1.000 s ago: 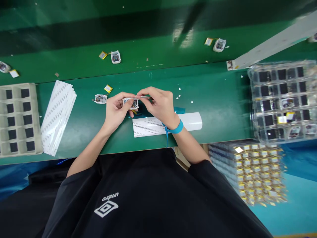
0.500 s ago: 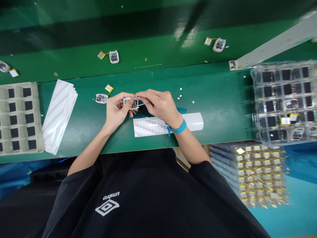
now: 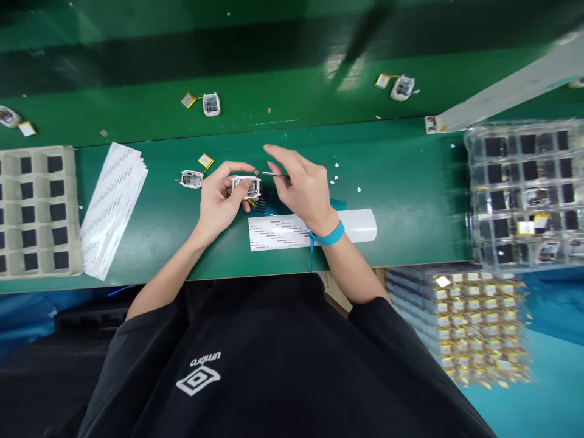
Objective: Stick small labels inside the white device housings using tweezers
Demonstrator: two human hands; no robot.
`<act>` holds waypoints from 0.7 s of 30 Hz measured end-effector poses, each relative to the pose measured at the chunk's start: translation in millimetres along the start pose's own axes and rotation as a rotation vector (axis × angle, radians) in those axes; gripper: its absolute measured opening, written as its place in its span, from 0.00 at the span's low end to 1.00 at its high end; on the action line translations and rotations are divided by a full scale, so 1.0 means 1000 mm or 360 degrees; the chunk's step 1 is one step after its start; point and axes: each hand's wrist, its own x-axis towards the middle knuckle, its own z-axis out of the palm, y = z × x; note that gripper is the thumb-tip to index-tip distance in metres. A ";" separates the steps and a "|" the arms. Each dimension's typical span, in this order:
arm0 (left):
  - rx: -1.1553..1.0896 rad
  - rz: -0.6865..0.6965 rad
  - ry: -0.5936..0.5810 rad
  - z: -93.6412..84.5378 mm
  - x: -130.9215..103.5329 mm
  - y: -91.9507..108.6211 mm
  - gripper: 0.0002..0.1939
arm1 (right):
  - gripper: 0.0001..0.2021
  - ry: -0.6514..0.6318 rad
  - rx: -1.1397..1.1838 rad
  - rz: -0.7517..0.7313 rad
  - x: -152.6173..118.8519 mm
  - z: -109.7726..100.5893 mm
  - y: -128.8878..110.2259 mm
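Note:
My left hand (image 3: 222, 198) grips a white smartwatch case (image 3: 247, 187) with its circuit board facing up and the thumb pressed on it. A yellow battery shows partly beneath that case. My right hand (image 3: 303, 188) is just to the right, apart from the case, with the index finger stretched out. It holds slim metal tweezers (image 3: 274, 174), their tip pointing left toward the case. Left of my left hand lies another open watch case (image 3: 191, 179), wired to a yellow-edged battery (image 3: 206, 160).
A printed white sheet (image 3: 278, 233) lies under my right wrist. A stack of adhesive strips (image 3: 114, 207) and a beige tray (image 3: 68, 207) are at left. A clear tray (image 3: 483, 243) stands at right. More watch cases (image 3: 211, 104) sit on the far green surface.
My right hand has drawn away from the watch case, its index finger lifting and straightening, tweezers still in it. My left hand keeps hold of the case. The view has shifted slightly.

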 end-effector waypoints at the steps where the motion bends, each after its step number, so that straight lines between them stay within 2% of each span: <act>1: 0.0000 -0.0016 -0.0005 0.000 0.000 0.001 0.18 | 0.17 -0.0016 -0.0024 -0.0054 0.000 -0.001 -0.001; 4: -0.0004 -0.0042 0.0020 0.001 -0.001 0.000 0.17 | 0.17 -0.0077 -0.0121 -0.0232 -0.001 -0.003 -0.003; 9: 0.0056 0.0025 0.0219 0.002 -0.002 -0.007 0.18 | 0.19 -0.0084 -0.0249 -0.0332 -0.005 -0.002 -0.006; 12: 0.0156 0.0049 0.0220 0.003 -0.003 -0.010 0.16 | 0.17 -0.0062 -0.0302 -0.0436 -0.005 -0.001 -0.008; 14: 0.0230 0.0065 0.0180 0.003 -0.004 -0.011 0.14 | 0.17 -0.0141 -0.0341 -0.0425 -0.004 0.000 -0.010; 18: 0.0340 0.0172 0.0056 0.002 -0.003 -0.017 0.13 | 0.18 -0.0383 -0.0421 -0.0262 -0.004 -0.002 -0.016; 21: 0.0321 0.0252 0.0045 0.003 -0.002 -0.024 0.16 | 0.20 -0.0447 -0.0409 -0.0170 -0.003 -0.005 -0.021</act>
